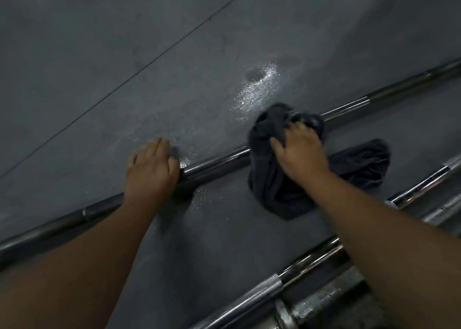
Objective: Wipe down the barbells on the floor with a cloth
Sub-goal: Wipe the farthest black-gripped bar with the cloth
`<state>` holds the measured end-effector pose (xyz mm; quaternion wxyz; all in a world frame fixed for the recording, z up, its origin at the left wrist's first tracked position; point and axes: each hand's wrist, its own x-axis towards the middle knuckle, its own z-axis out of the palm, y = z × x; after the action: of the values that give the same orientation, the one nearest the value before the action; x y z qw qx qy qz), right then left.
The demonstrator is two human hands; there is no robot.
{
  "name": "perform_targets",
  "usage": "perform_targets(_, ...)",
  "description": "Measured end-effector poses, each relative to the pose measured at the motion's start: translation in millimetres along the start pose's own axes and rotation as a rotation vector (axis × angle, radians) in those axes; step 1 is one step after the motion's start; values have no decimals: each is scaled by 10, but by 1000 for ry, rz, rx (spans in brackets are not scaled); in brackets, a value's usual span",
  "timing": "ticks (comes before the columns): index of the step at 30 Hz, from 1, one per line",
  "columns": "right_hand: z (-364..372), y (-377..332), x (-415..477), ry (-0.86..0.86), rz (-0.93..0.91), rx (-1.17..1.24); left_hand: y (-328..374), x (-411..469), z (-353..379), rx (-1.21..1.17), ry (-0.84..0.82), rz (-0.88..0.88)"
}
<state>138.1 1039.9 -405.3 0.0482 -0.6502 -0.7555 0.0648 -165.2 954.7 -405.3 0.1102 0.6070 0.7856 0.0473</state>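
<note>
The barbell (219, 157) being wiped is laid on the floor (124, 54) with its long axis running from the lower left of the frame to the upper right. Both hands are placed on this same bar, well apart along it. The left hand (149, 171) is laid over the bar left of the middle of the frame, its fingers appearing stretched out flat and holding nothing, although this hand is somewhat blurred. The right hand (301, 151) is placed further up the bar, toward the right, and is closed on the dark cloth (269, 179), which is bunched around the bar there; a loose part of the cloth is spread on the floor toward the lower right. Bare shaft is seen between the hands and beyond the cloth to the upper right, so the next stroke is judged to follow the bar's axis. A wet patch (259, 84) is seen above the bar. More barbells (311, 258) are lying at the lower right, nearer to the right arm.
</note>
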Motion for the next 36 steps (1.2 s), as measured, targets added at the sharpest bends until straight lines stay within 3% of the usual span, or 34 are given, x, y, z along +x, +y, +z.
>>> perform_targets(3, 57, -382, -158, 44, 82, 36, 64, -158, 33, -27, -83, -66)
perform_targets(6, 137, -1108, -680, -15, -171, 89, 125, -500, 38, -76, -102, 9)
perform_targets(9, 61, -954, -968, -158, -372, 86, 159, -930, 56, -100, -193, 80)
perform_targets(13, -125, -194, -1076, -168, -196, -15, 223, -1556, 143, -72, -253, 136)
perform_targets(17, -35, -874, -1558, -86, 207, 161, 366, -1936, 248, -79, -232, 74)
perform_targets(19, -12, -1192, -1742, -106, 174, 236, 419, -1988, 288, -101, -213, 44)
perform_targets(23, -63, -572, -1435, -114, -249, 138, 360, -1857, 283, -117, -183, 59)
perform_targets(27, -132, -106, -813, -92, 3, -56, 249, -1361, 163, -80, -192, 44)
perform_targets(30, -78, -731, -550, -37, 126, -33, 120, -767, 134, -89, -162, 24)
perform_targets(34, 83, -1608, -724, -33, -222, 159, -26, -154, 156, -5, -115, -12)
perform_targets(36, 46, -1340, -607, -47, -380, 72, -73, -27, 146, -11, -61, -30)
